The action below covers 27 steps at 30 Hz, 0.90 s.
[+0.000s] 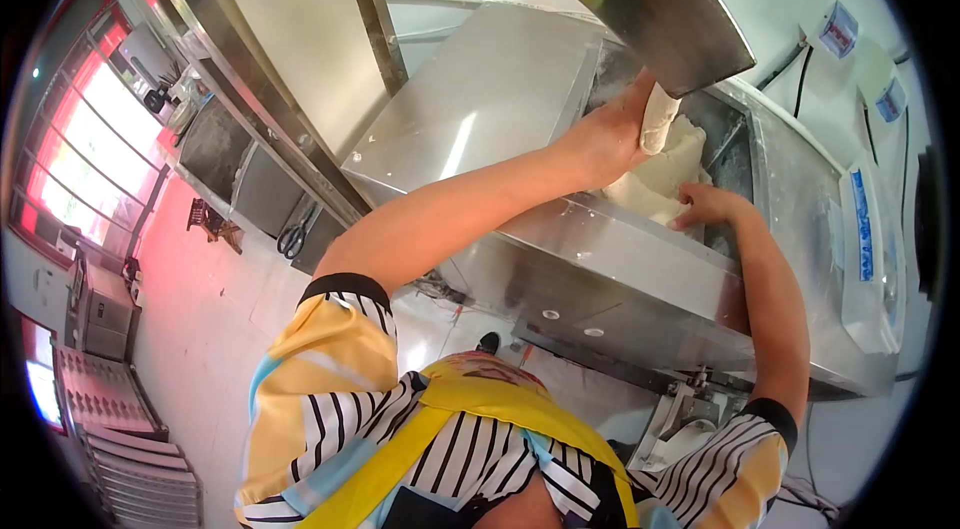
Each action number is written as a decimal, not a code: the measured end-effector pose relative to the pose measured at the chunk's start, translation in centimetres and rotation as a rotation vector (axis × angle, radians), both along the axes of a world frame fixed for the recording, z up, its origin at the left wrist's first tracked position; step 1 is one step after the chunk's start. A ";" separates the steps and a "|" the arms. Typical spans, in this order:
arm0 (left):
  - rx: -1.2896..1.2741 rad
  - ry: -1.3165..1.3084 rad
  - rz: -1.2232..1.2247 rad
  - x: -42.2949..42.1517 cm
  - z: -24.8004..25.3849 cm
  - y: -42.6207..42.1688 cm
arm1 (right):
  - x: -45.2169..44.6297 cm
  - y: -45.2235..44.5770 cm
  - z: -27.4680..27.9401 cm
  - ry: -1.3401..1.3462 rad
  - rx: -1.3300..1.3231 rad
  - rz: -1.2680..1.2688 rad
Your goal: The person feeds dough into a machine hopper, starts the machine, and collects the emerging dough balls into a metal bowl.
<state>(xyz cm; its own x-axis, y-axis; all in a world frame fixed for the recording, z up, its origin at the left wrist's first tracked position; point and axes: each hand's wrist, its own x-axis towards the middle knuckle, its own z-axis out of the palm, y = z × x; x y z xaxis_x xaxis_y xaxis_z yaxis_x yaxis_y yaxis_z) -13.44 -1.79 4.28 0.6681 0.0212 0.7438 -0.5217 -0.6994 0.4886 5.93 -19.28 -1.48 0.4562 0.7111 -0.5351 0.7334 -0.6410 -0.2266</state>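
Pale dough (pixel 668 169) lies in the recessed trough of a metal machine (pixel 500 79). My left hand (pixel 618 129) is at the upper part of the trough, with its fingers closed around a strip of dough (pixel 658 121) just under a metal plate (pixel 650 9); part of the hand is hidden by the plate and the strip. On the near right side of the dough rests my right hand (pixel 708 206), its thumb and fingers apart and touching the dough.
A steel post frame (pixel 250 79) stands left of the machine. Black scissors (pixel 292 240) hang by a side counter. A white container with a blue label (pixel 868 249) is on the right. Metal racks (pixel 110 389) stand at the far left.
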 end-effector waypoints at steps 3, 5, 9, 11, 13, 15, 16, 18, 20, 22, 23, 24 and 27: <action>-0.011 0.148 0.037 -0.2 0.3 0.0 | -1.4 0.1 0.8 -0.038 0.056 -0.011; -0.022 0.377 0.108 -0.7 1.1 -0.3 | -2.6 -0.1 1.8 -0.144 0.103 0.021; 0.086 0.252 0.057 0.0 -0.5 -0.1 | -1.2 -2.5 5.1 -0.336 0.212 -0.114; 0.144 0.130 0.012 0.9 -1.8 -0.2 | -1.7 -2.2 4.9 -0.516 0.158 -0.139; 0.225 0.092 0.015 1.5 -3.0 -0.1 | -1.7 -1.2 2.5 -0.585 0.004 -0.019; 0.195 0.173 0.021 1.8 -3.8 -0.2 | -2.0 -0.8 1.4 -0.576 -0.107 0.049; 0.181 0.210 0.019 1.6 -3.5 0.0 | -2.4 -0.7 1.9 -0.534 -0.144 0.056; 0.125 0.404 -0.007 0.8 -2.6 0.6 | -2.4 -0.7 2.1 -0.457 -0.160 0.050; 0.057 0.538 -0.053 -0.9 -0.8 0.6 | -1.4 -1.2 1.9 -0.380 -0.120 0.023; -0.002 0.616 -0.124 -4.0 1.8 0.9 | -0.5 -1.8 1.5 -0.318 -0.078 0.066; 0.008 0.586 -0.087 -4.6 2.4 1.3 | -0.1 -2.1 1.3 -0.270 -0.034 0.080; 0.018 0.558 -0.049 -5.1 3.0 1.8 | -0.2 -2.1 1.3 -0.220 0.010 0.096; 0.024 0.393 0.038 -5.8 5.2 1.6 | -1.3 -1.0 1.4 -0.198 0.047 0.121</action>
<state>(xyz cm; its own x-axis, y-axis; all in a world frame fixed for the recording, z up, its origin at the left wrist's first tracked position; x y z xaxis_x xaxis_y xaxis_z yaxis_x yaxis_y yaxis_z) -19.21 -0.17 9.44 0.9013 0.0369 0.4317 -0.2716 -0.7281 0.6294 4.64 -20.32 -0.07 0.4589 0.7888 -0.4089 0.8371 -0.5381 -0.0986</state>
